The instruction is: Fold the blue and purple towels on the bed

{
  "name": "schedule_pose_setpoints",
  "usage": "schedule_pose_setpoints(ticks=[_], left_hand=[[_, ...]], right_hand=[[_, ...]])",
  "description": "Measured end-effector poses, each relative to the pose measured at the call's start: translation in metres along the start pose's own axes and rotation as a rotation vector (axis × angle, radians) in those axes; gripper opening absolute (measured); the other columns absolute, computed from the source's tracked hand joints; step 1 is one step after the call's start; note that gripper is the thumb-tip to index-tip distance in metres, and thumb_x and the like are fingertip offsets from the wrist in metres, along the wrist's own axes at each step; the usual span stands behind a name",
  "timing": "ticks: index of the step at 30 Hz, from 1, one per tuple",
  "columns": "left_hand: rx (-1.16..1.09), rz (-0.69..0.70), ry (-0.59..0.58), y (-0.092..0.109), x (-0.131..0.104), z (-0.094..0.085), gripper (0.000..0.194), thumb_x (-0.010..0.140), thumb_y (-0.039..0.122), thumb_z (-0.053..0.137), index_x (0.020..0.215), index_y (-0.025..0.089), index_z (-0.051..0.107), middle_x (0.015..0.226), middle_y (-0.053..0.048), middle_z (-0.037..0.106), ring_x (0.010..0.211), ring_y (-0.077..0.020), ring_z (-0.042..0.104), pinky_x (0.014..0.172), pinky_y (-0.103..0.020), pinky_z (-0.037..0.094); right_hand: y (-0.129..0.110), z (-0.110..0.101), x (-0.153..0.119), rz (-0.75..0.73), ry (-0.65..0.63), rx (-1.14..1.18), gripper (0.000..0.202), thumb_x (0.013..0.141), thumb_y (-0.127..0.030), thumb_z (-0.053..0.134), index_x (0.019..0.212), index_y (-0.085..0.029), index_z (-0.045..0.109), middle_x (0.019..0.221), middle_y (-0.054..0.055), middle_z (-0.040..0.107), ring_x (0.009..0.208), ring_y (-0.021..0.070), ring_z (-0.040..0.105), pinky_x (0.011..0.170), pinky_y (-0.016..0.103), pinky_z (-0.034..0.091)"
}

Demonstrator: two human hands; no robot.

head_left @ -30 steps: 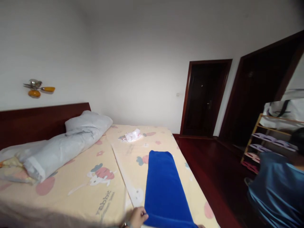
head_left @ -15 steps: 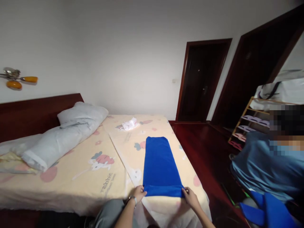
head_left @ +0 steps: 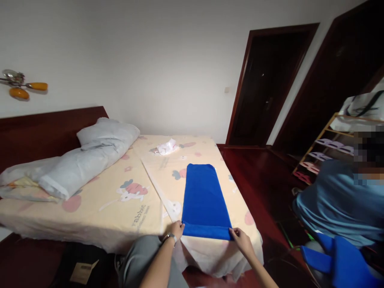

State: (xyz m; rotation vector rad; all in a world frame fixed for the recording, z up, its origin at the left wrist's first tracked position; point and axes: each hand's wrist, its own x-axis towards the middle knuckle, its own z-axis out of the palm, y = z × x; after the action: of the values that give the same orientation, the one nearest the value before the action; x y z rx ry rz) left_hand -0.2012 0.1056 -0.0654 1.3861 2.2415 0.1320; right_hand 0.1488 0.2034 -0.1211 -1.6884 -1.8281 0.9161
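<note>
A blue cloth [head_left: 204, 196] lies flat as a long strip on the bed, with a narrow folded band along its near edge. My left hand [head_left: 177, 231], with a watch at the wrist, pinches the near left corner of the cloth. At the near right corner, my right hand [head_left: 239, 239] grips the cloth between thumb and fingers. The patterned bedsheet [head_left: 120, 216] shows a carrot and rabbit print around the cloth.
A grey quilt [head_left: 87, 160] is heaped by the headboard. A small white bundle [head_left: 167, 147] lies farther back. At the right, a person in blue [head_left: 336, 200] sits near a shoe rack [head_left: 328, 134] and blue fabric [head_left: 345, 256].
The view has shifted, so the bed and cloth appear slightly higher. Both hands remain at the near corners of the cloth, which keeps its shape.
</note>
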Motion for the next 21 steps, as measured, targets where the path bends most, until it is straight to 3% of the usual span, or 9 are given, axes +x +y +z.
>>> schedule_pose_setpoints(ticks=[11, 17, 21], left_hand=[[0.099, -0.003, 0.039, 0.005, -0.007, -0.009, 0.033, 0.096, 0.044, 0.039, 0.1, 0.025, 0.066, 0.103, -0.009, 0.074, 0.095, -0.0243, 0.068, 0.077, -0.032, 0.047], [0.2, 0.229, 0.122, 0.007, -0.019, -0.019, 0.03, 0.091, 0.03, 0.05, 0.12, 0.026, 0.054, 0.118, -0.006, 0.063, 0.113, -0.0218, 0.057, 0.095, -0.032, 0.041], [0.261, 0.409, 0.093, 0.009, -0.024, -0.024, 0.033, 0.091, 0.013, 0.041, 0.116, 0.026, 0.058, 0.123, -0.005, 0.058, 0.116, -0.02, 0.051, 0.098, -0.032, 0.038]], right_hand=[[-0.008, -0.003, -0.002, 0.139, -0.061, -0.167, 0.044, 0.088, -0.059, 0.035, 0.087, -0.024, 0.062, 0.093, 0.008, 0.075, 0.091, 0.0293, 0.069, 0.075, 0.035, 0.047], [-0.014, -0.006, -0.003, 0.148, -0.078, -0.189, 0.047, 0.09, -0.06, 0.031, 0.093, -0.024, 0.062, 0.094, 0.011, 0.075, 0.092, 0.0291, 0.07, 0.075, 0.034, 0.047], [-0.018, -0.004, -0.006, 0.165, -0.068, -0.198, 0.048, 0.091, -0.06, 0.03, 0.094, -0.024, 0.061, 0.092, 0.011, 0.075, 0.091, 0.0292, 0.071, 0.074, 0.035, 0.047]])
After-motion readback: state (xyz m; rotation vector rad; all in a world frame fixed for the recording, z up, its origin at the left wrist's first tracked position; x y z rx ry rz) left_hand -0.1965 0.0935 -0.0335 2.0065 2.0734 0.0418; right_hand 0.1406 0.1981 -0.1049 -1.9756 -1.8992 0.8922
